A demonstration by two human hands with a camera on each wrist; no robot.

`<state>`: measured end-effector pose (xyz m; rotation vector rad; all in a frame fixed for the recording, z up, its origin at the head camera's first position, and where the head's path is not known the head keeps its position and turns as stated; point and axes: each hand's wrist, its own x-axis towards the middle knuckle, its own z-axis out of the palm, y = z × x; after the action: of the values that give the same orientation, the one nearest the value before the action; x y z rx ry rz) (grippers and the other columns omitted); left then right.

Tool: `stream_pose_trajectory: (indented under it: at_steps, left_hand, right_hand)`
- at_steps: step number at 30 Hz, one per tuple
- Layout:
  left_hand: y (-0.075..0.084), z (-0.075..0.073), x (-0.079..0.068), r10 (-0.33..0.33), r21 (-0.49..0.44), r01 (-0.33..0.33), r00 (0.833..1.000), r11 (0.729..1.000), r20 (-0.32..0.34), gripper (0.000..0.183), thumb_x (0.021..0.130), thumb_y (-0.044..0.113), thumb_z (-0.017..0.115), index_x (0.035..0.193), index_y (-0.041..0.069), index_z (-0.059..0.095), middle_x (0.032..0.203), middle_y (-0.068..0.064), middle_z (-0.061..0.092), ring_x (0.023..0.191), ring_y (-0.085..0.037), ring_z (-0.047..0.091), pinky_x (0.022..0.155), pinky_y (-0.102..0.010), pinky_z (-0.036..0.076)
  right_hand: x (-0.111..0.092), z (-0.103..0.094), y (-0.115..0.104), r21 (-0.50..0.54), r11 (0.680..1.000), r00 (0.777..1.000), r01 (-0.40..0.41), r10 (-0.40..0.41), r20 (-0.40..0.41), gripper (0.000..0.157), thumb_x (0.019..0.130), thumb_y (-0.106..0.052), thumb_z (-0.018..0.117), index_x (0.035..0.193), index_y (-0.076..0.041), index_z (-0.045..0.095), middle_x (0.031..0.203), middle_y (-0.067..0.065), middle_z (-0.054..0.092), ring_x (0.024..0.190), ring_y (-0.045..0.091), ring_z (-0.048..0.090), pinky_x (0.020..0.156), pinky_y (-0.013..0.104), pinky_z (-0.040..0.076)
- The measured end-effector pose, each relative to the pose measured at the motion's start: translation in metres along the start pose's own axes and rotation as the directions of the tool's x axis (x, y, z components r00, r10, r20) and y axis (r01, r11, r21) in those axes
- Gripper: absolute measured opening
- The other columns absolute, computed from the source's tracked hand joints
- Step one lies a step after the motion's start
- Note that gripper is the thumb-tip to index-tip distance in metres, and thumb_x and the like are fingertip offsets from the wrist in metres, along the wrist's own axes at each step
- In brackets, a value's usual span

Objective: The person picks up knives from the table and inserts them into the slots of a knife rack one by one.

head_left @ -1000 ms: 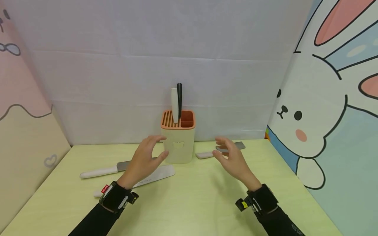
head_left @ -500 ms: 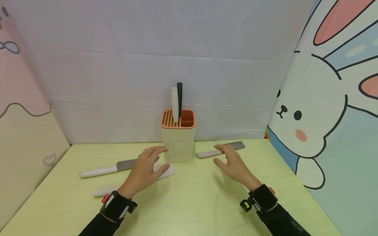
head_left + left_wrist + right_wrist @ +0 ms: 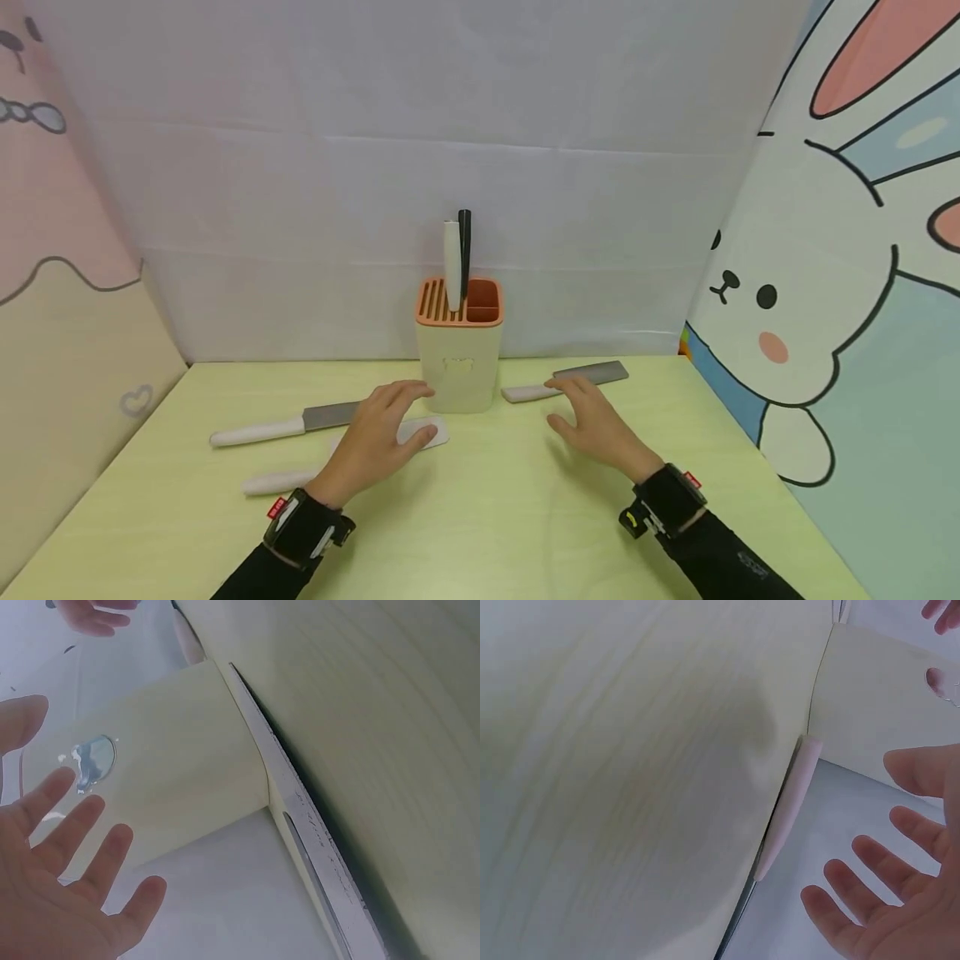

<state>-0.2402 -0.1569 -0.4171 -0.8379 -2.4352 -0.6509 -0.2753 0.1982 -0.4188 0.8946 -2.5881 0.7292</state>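
My left hand (image 3: 378, 437) hovers with spread fingers over a white-bladed knife (image 3: 426, 431) whose pale handle shows left of the wrist; the hand covers much of its blade. Just behind lies a grey-bladed knife (image 3: 258, 433), its tip hidden by that hand. A cream knife holder (image 3: 459, 375) with an orange slotted top stands between the hands, bearing a white-handled knife (image 3: 452, 262) and a black handle (image 3: 465, 242). To the right, my right hand (image 3: 600, 429), fingers loosely bent, overlaps the handle end of another grey-bladed knife (image 3: 596, 372). Both hands hold nothing.
A pale wood-toned table (image 3: 480, 533) lies beneath everything. Behind the holder rises a white cloth backdrop (image 3: 330, 200). Side panels with cartoon animals (image 3: 795, 350) flank the table, and a black wrist camera strap (image 3: 303, 525) sits on each wrist.
Both hands have come down a little and back from the holder, the left more than the right. The knives and holder have stayed in place; the head view has shifted slightly.
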Motion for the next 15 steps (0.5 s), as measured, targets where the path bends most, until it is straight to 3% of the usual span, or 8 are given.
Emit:
stream_pose_trajectory:
  at_steps: [10,15]
  left_hand:
    - [0.005,-0.002,-0.002,-0.012,-0.008,0.012,1.000,1.000,0.014,0.047,0.092,0.042,0.063,0.130,0.017,0.053,0.136,-0.001,0.047,0.122,-0.024,0.041,0.097,-0.053,0.036]
    - [0.006,0.000,0.000,-0.005,-0.015,0.005,1.000,1.000,0.017,0.047,0.092,0.044,0.062,0.131,0.019,0.052,0.137,0.000,0.046,0.123,-0.022,0.041,0.097,-0.053,0.035]
  right_hand:
    - [0.023,0.004,0.017,-0.067,0.993,0.991,0.102,-0.096,0.088,0.047,0.086,-0.010,0.070,0.128,-0.003,0.052,0.114,0.010,0.053,0.103,0.027,0.052,0.087,0.046,0.046]
    - [0.029,0.008,0.026,-0.103,0.988,0.985,0.114,-0.099,0.140,0.044,0.087,-0.011,0.069,0.127,-0.004,0.053,0.113,0.013,0.054,0.098,0.025,0.052,0.085,0.044,0.046]
